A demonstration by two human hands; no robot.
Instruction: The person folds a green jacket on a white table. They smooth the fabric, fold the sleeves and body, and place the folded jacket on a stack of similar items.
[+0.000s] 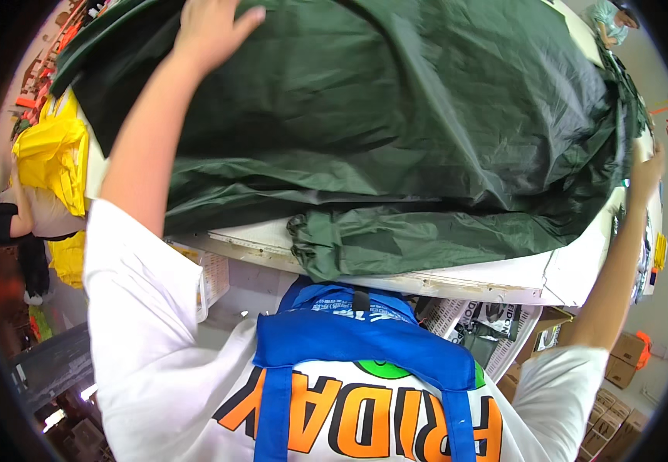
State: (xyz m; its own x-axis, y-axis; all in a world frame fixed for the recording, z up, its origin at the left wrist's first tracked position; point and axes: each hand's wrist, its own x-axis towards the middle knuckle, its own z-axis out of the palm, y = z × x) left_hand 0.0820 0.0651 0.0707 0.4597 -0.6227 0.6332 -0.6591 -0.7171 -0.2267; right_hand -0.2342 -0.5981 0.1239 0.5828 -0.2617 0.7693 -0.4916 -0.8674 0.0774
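Observation:
A large dark green garment of thin, shiny fabric, like a raincoat (396,100), is spread over a white table (496,279). One sleeve (419,237) lies along the near edge, its gathered cuff pointing left. My left hand (214,31) rests on the upper left of the fabric, thumb stretched out and palm down; its fingertips are cut off by the top of the picture. Out at the far right, my right hand (647,171) is beside the garment's right edge. Its fingers are small and blurred, and whether they grip the fabric cannot be made out.
Below the table's edge stand a white plastic basket (496,346) with packaged items and a second pale basket (214,277). Yellow fabric (55,150) hangs at the left, near another person's arm (20,204). Cardboard boxes (621,360) stand lower right. Another person (611,23) is at the upper right.

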